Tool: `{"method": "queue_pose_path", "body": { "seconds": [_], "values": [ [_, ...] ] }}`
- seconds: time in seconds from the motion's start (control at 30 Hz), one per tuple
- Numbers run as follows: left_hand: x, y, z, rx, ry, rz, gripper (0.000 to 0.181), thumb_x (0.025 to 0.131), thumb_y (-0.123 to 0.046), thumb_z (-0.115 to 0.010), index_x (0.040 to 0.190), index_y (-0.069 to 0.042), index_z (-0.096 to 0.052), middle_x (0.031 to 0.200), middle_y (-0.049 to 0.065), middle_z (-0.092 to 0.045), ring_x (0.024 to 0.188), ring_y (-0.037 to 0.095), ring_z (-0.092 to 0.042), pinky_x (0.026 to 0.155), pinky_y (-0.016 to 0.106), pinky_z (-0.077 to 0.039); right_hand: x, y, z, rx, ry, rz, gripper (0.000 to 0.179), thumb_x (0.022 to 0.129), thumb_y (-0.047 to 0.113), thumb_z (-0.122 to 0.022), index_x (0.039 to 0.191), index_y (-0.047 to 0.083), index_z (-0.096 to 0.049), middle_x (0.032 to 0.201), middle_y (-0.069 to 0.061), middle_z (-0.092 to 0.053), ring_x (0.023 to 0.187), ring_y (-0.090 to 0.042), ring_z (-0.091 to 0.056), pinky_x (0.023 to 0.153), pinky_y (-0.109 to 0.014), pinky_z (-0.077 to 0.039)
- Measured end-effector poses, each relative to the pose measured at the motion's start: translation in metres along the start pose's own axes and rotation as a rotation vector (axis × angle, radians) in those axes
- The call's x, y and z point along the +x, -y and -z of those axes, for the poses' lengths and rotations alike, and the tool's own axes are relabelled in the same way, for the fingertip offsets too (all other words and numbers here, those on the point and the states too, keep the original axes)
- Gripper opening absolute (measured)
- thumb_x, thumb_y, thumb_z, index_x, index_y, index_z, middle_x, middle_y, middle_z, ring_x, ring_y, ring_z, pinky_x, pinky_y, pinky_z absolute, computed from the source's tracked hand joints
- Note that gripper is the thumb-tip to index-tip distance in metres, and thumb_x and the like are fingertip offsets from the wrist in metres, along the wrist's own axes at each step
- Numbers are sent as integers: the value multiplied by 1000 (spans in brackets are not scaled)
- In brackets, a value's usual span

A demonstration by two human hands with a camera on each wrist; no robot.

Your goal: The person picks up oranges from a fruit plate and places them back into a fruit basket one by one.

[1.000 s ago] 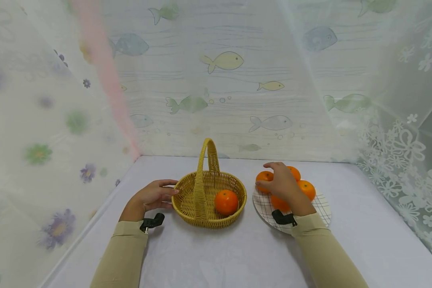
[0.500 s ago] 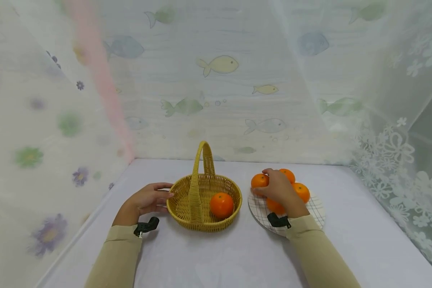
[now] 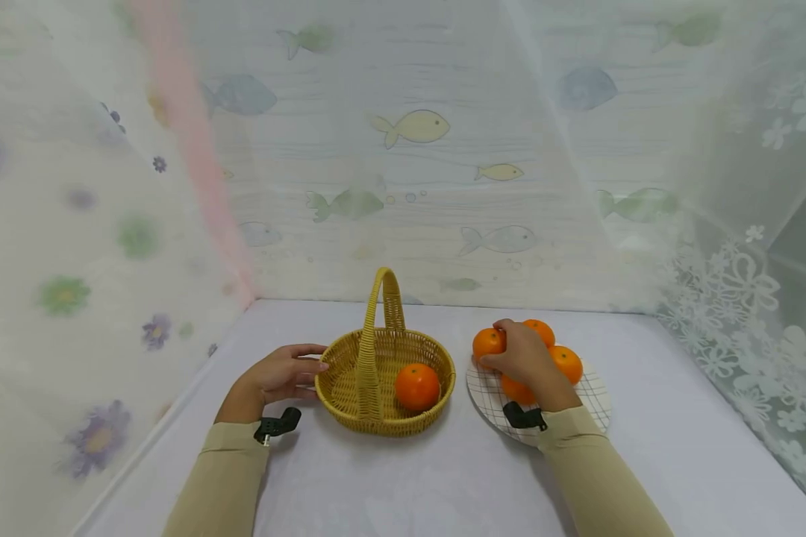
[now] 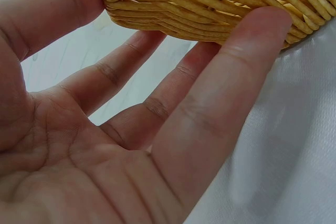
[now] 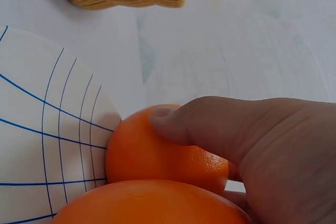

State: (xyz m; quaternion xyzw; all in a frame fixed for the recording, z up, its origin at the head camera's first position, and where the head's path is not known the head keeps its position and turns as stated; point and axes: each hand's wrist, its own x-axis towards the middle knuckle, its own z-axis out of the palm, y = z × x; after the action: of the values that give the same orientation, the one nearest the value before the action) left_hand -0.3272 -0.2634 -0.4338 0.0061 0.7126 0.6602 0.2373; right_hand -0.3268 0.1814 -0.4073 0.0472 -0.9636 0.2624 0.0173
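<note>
From the head we look forward and down over the table [image 3: 403,485] to the far curtain [image 3: 416,171], taking in the left hand [image 3: 275,378] and right hand [image 3: 529,362]. From the left wrist we look close along that hand to the basket [image 4: 168,1]; from the right wrist, close up at an orange [image 5: 144,153] and the plate [image 5: 26,103]. All three views share the basket (only partly in both wrist views).

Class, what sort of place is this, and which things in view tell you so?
Probably a makeshift indoor filming corner: a white-covered table, a fish-print sheet hanging behind it, and a small black device at each wrist.
</note>
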Motion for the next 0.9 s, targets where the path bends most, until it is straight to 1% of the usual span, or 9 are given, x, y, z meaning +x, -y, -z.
{"method": "queue_pose_path", "body": {
  "seconds": [0.13, 0.43, 0.67, 0.9],
  "values": [
    [0, -2, -3, 16, 12, -3, 59, 88, -19, -68, 140, -9, -41, 129, 18, -56, 106, 33, -64, 83, 49, -54, -2, -1, 1, 2, -5, -8, 75, 77, 41, -77, 138, 12, -44, 131, -10, -54, 108, -29, -51, 96, -51, -44],
    [-3, -1, -3, 19, -2, -6, 60, 88, -18, -68, 140, -7, -41, 127, 18, -56, 103, 32, -65, 82, 49, -55, -2, 2, 2, 24, -8, 21, 75, 77, 41, -77, 138, 14, -43, 131, -8, -53, 107, -27, -52, 92, -49, -47],
    [-1, -1, -1, 12, -4, 4, 59, 88, -19, -69, 139, -9, -43, 125, 17, -58, 102, 31, -65, 82, 49, -55, -6, 10, 8, 35, -43, 70, 73, 77, 41, -77, 137, 13, -45, 132, -7, -53, 108, -27, -51, 93, -48, -47],
    [0, -1, -1, 3, -2, 8, 59, 87, -19, -69, 139, -9, -43, 124, 16, -58, 101, 30, -65, 82, 50, -54, -11, 19, 13, 44, -67, 109, 71, 78, 41, -76, 136, 14, -46, 131, -6, -53, 105, -26, -53, 90, -46, -48]
  ]
}}
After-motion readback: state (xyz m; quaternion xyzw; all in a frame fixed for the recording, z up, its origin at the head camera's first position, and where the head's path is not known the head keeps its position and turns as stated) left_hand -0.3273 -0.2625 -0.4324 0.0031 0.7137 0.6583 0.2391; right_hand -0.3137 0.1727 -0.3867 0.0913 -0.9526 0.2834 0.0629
